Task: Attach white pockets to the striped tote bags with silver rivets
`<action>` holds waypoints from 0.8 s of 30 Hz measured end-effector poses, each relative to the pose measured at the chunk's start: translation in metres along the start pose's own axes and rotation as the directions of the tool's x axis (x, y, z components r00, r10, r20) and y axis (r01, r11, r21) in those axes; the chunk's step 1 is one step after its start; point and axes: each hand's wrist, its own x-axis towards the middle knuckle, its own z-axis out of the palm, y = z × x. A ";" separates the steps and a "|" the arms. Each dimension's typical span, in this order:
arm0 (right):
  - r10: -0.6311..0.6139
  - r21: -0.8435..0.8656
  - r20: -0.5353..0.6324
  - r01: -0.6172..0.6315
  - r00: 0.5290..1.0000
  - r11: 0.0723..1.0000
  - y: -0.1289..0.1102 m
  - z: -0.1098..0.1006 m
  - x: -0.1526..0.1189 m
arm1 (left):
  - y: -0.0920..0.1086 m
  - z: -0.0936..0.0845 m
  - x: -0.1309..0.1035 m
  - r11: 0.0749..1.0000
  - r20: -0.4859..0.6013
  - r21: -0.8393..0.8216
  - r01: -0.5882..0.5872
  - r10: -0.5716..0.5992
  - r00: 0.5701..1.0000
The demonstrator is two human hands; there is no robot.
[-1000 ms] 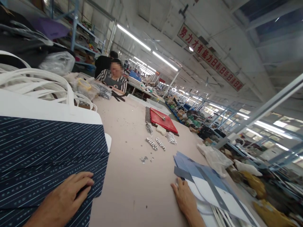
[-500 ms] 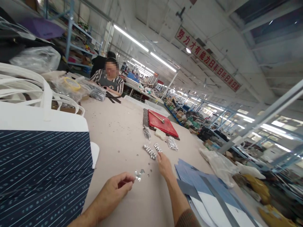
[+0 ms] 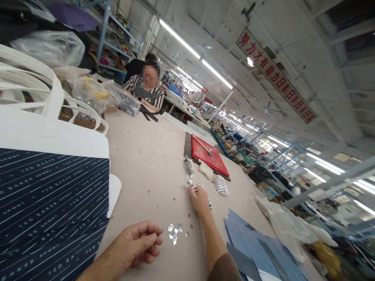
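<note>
My right hand (image 3: 200, 201) reaches over the table with its fingers closed on a bundle of small shiny metal pieces (image 3: 191, 183). Part of that bundle is hidden behind the hand, and more pieces peek out by its right side. My left hand (image 3: 140, 244) hovers near the front of the table, fingers curled and thumb against them; whatever it may hold is hidden. Just right of its fingertips lies a loose group of flat silvery metal discs (image 3: 175, 231). A few small metal rings (image 3: 188, 234) are scattered between the two hands.
At left stands a navy striped panel (image 3: 52, 203) with white handles (image 3: 54, 97). Further back lie a red board (image 3: 209, 156) with a hammer (image 3: 205, 146), a white block (image 3: 206, 170) and a bagged bundle (image 3: 221, 185). Blue sheets (image 3: 249, 246) lie right. A co-worker (image 3: 146, 89) sits opposite.
My right hand has closed over the metal bundle, which now sits partly under its fingers. My left hand has drawn slightly back from the discs. The view has shifted a little.
</note>
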 end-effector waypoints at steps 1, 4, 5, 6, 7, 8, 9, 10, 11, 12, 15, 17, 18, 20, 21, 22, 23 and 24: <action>0.033 0.070 0.017 -0.035 0.999 0.997 -0.006 -0.003 -0.001 | -0.001 0.000 0.000 1.000 0.002 -0.008 0.002 -0.002 1.000; 0.090 0.288 0.131 -0.125 0.987 0.949 -0.033 -0.008 -0.018 | 0.000 0.000 -0.004 0.999 0.007 -0.043 -0.015 0.016 1.000; 0.088 0.346 0.177 -0.146 0.980 0.927 -0.043 -0.007 -0.028 | 0.001 0.001 -0.006 0.998 0.009 -0.054 -0.024 0.024 1.000; 0.086 0.408 0.223 -0.173 0.971 0.897 -0.053 -0.003 -0.041 | 0.003 0.002 -0.009 0.997 0.013 -0.062 -0.035 0.036 0.999; 0.093 0.476 0.268 -0.215 0.959 0.853 -0.062 0.002 -0.055 | 0.005 0.004 -0.013 0.996 0.015 -0.066 -0.052 0.054 0.998; 0.113 0.543 0.310 -0.273 0.944 0.794 -0.070 0.008 -0.070 | 0.006 0.006 -0.016 0.995 0.015 -0.070 -0.072 0.073 0.997; 0.138 0.601 0.344 -0.331 0.929 0.727 -0.078 0.014 -0.086 | 0.008 0.008 -0.019 0.992 0.011 -0.075 -0.100 0.101 0.995; 0.161 0.647 0.362 -0.372 0.918 0.665 -0.085 0.021 -0.101 | 0.010 0.010 -0.022 0.987 0.001 -0.081 -0.137 0.137 0.991; 0.171 0.677 0.361 -0.383 0.917 0.629 -0.091 0.028 -0.115 | 0.011 0.011 -0.024 0.980 -0.007 -0.088 -0.180 0.180 0.984; 0.165 0.688 0.336 -0.361 0.927 0.630 -0.096 0.034 -0.128 | 0.012 0.013 -0.026 0.971 -0.011 -0.086 -0.224 0.224 0.974; 0.043 0.620 0.164 -0.137 0.985 0.773 -0.104 0.046 -0.153 | 0.012 0.016 -0.029 0.947 -0.018 -0.056 -0.316 0.316 0.949; -0.032 0.531 0.060 -0.005 0.998 0.847 -0.104 0.049 -0.159 | 0.012 0.017 -0.031 0.943 -0.026 -0.047 -0.329 0.328 0.944; -0.064 0.490 0.020 0.046 0.998 0.871 -0.103 0.050 -0.160 | 0.012 0.017 -0.031 0.943 -0.029 -0.052 -0.329 0.328 0.944; -0.128 0.421 -0.025 0.126 0.991 0.898 -0.098 0.052 -0.161 | 0.012 0.016 -0.031 0.941 -0.024 -0.073 -0.331 0.330 0.944; -0.157 0.393 -0.036 0.158 0.987 0.906 -0.096 0.053 -0.161 | 0.012 0.016 -0.031 0.940 -0.020 -0.086 -0.331 0.330 0.944; -0.181 0.368 -0.043 0.184 0.983 0.912 -0.094 0.054 -0.161 | 0.012 0.015 -0.031 0.939 -0.015 -0.100 -0.329 0.329 0.944; -0.197 0.345 -0.050 0.202 0.979 0.917 -0.093 0.056 -0.162 | 0.012 0.014 -0.030 0.939 -0.011 -0.113 -0.324 0.325 0.946; -0.204 0.327 -0.055 0.211 0.977 0.921 -0.092 0.058 -0.162 | 0.012 0.014 -0.030 0.940 -0.007 -0.125 -0.317 0.319 0.948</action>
